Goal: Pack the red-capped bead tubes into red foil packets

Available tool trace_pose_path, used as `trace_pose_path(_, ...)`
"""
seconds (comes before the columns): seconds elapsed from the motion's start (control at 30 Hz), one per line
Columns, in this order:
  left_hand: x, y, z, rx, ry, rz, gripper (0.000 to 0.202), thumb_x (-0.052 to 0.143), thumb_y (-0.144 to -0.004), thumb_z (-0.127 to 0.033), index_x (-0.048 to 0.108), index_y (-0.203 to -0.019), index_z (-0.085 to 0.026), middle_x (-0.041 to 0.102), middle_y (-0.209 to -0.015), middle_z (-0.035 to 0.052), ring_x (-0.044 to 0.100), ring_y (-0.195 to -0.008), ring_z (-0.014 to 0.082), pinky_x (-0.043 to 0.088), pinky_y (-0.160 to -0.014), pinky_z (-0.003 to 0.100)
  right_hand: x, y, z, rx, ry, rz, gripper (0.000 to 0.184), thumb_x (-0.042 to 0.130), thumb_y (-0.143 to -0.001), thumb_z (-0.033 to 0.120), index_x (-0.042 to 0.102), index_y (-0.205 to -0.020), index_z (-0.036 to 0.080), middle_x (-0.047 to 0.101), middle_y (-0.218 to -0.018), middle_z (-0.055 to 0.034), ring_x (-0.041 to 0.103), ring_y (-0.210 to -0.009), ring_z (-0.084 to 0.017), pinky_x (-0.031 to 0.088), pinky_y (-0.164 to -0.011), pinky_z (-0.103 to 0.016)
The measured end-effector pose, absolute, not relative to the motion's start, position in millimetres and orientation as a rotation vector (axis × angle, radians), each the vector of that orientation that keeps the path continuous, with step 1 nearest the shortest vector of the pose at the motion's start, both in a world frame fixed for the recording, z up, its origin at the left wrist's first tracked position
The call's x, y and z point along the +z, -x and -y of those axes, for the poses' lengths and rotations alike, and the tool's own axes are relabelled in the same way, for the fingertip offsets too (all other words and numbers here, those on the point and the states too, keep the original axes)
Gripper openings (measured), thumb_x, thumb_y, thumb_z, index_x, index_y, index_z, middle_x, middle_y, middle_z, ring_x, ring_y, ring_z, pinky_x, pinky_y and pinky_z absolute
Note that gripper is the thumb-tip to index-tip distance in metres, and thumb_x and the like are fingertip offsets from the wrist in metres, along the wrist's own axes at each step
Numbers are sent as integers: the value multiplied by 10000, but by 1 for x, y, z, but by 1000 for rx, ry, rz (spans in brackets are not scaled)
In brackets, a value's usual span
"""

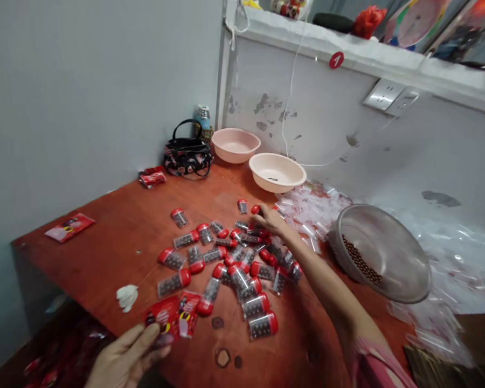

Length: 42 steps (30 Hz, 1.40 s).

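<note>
Several small clear tubes with red caps (226,264), filled with dark beads, lie scattered on the red-brown table (117,237). My right hand (269,220) reaches across to the far side of the pile, its fingers closed around a red-capped tube. My left hand (125,358) is at the near edge, its fingers pressed on a red printed packet (173,315) that lies on the table.
Two pink bowls (277,171) stand by the back wall beside a black handbag (187,153). A steel colander (382,253) with dark beads tilts at right, among heaps of clear plastic sleeves (313,207). More red packets (68,226) and a crumpled white tissue (127,296) lie at left.
</note>
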<state>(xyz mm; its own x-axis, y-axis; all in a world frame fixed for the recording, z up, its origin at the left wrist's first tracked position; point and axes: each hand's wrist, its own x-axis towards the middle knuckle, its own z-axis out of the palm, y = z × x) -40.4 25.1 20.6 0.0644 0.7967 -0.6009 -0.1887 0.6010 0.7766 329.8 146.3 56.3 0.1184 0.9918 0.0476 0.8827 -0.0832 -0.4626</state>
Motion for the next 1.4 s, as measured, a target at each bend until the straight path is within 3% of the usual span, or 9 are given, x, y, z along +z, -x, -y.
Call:
trace_pose_path(0.13,23,8,-5,799,-568,-1106,178,737,-540,-314,660,-600,-165,619,-630,19,614,-650,184,541,-605,284,57,-288,-67,706,1608,1374,200,361,-823,356,401,-969,224,514,-725,5,523,-596,-157,423,-555,-279)
trace_pose_path(0.2,26,-10,4,765,-598,-1018,165,715,-580,-315,658,-611,-164,615,-622,13,609,-632,167,530,-575,264,53,-258,-27,1039,1401,1141,180,448,-777,363,412,-904,241,444,-591,56,420,-415,-115,364,-416,-240)
trace_pose_path(0.4,33,-40,33,721,-699,-817,176,650,-666,-330,667,-699,-158,627,-686,19,594,-633,137,520,-606,262,55,-201,46,1411,1296,974,272,670,-635,291,433,-751,226,452,-569,76,360,-381,-69,286,-339,-190)
trace_pose_path(0.67,36,-22,63,669,-895,-830,225,657,-641,-355,661,-590,-135,632,-603,13,604,-634,172,511,-637,288,60,-187,63,1326,1255,1041,274,668,-597,194,424,-721,210,445,-564,91,335,-358,-48,250,-296,-162)
trace_pose_path(0.8,39,-11,64,728,-807,-857,188,672,-634,-316,673,-622,-129,671,-653,39,622,-677,177,513,-656,282,58,-174,68,1236,1272,964,269,684,-624,275,438,-706,203,415,-518,90,340,-378,-57,253,-320,-158)
trace_pose_path(0.93,39,-4,59,886,-571,-867,138,684,-639,-250,657,-624,-115,670,-649,44,615,-611,129,526,-622,248,51,-163,85,1386,1116,696,293,513,-758,469,513,-799,179,515,-663,7,461,-499,-92,361,-413,-192)
trace_pose_path(1.03,36,-2,55,999,-436,-863,110,688,-637,-203,638,-618,-107,665,-645,41,611,-592,123,537,-592,250,48,-153,104,1457,1061,705,217,569,-749,362,548,-866,179,551,-752,-13,527,-620,-120,435,-550,-234)
trace_pose_path(1.2,35,-4,49,1027,-329,-800,116,675,-658,-197,638,-703,-98,679,-693,71,635,-625,154,539,-598,268,49,-129,122,1145,1220,1017,276,539,-792,274,532,-1061,211,588,-883,-29,546,-752,-152,461,-673,-277)
trace_pose_path(1.4,32,-6,44,1005,-329,-739,149,687,-647,-225,643,-706,-94,671,-667,61,626,-605,152,527,-620,278,36,-116,120,805,1414,1113,337,556,-774,291,534,-1100,206,623,-865,-45,578,-754,-172,491,-650,-289)
